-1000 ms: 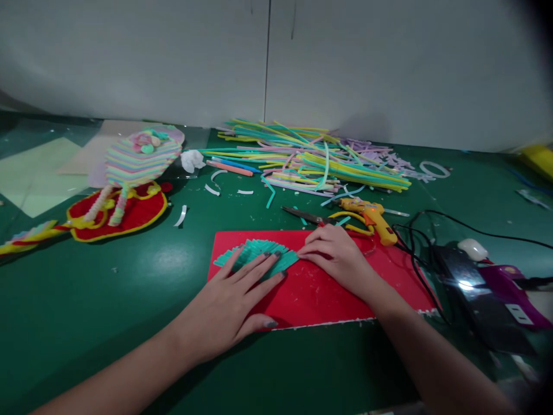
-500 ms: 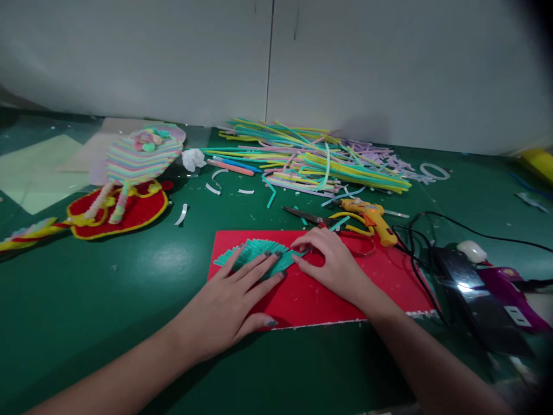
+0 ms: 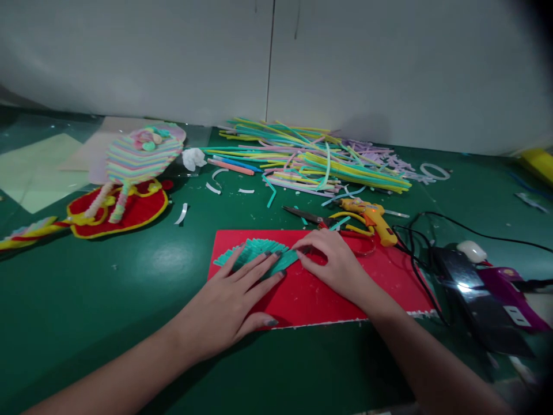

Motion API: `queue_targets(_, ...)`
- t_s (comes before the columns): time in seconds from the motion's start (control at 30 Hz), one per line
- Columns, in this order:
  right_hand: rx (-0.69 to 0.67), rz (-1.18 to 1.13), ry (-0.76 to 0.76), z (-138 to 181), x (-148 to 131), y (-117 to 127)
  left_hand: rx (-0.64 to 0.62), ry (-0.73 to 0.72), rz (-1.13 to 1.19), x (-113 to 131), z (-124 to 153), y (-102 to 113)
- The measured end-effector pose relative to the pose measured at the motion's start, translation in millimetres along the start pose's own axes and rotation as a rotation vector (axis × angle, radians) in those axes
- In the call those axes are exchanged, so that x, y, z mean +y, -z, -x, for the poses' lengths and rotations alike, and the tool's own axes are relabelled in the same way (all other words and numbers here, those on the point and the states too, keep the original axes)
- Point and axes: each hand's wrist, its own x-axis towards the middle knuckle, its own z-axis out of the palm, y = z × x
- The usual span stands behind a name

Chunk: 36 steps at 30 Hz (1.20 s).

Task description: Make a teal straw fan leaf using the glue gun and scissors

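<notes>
A fan shape of teal pipe cleaners (image 3: pixel 254 248) lies on a red board (image 3: pixel 319 294). My left hand (image 3: pixel 233 294) rests flat over it, fingers spread, covering its lower part. At the fan's right edge, my right hand (image 3: pixel 330 262) pinches a short teal pipe cleaner between thumb and index finger; most of that piece is hidden by the fingers. Just beyond the right hand lie scissors (image 3: pixel 309 216) with yellow handles and a yellow glue gun (image 3: pixel 374 219).
A pile of coloured pipe cleaners (image 3: pixel 319 155) lies near the wall. On the left sits a striped fan (image 3: pixel 144 153) over a red, yellow-edged piece (image 3: pixel 125 216). Black cables, a dark phone-like slab (image 3: pixel 475 294) and a purple power strip (image 3: pixel 514 294) occupy the right.
My right thumb and index finger have shifted slightly, the thumb a little higher and closer to the fingertip. My left hand stays in place on the teal fan.
</notes>
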Motion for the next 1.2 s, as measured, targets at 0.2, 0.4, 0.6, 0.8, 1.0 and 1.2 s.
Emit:
queue_targets(0.2, -0.028, 0.035, 0.056, -0.3, 5.5, -0.4, -0.008, 0.000, -0.010, 0.4, -0.1, 1.3)
queue_targets(0.4, -0.035, 0.032, 0.043, -1.6, 3.0, -5.1, 0.022, -0.009, -0.028, 0.8, -0.1, 0.1)
queue_targets(0.6, -0.048, 0.014, 0.032, -3.0, 2.0, -6.8, 0.044, -0.013, -0.008, 0.5, -0.3, -0.9)
queue_targets(0.8, -0.051, 0.042, 0.023, -4.2, 1.3, -7.5, 0.026, -0.019, -0.021, 0.8, -0.4, -0.1)
queue_targets(1.0, -0.031, 0.039, 0.000, -5.6, -1.0, -8.9, 0.035, -0.016, -0.005, 0.7, -0.3, -1.5)
queue_targets(1.2, -0.024, 0.041, -0.027, -5.4, -0.5, -9.8, 0.036, -0.010, 0.006, 0.7, -0.1, -1.9)
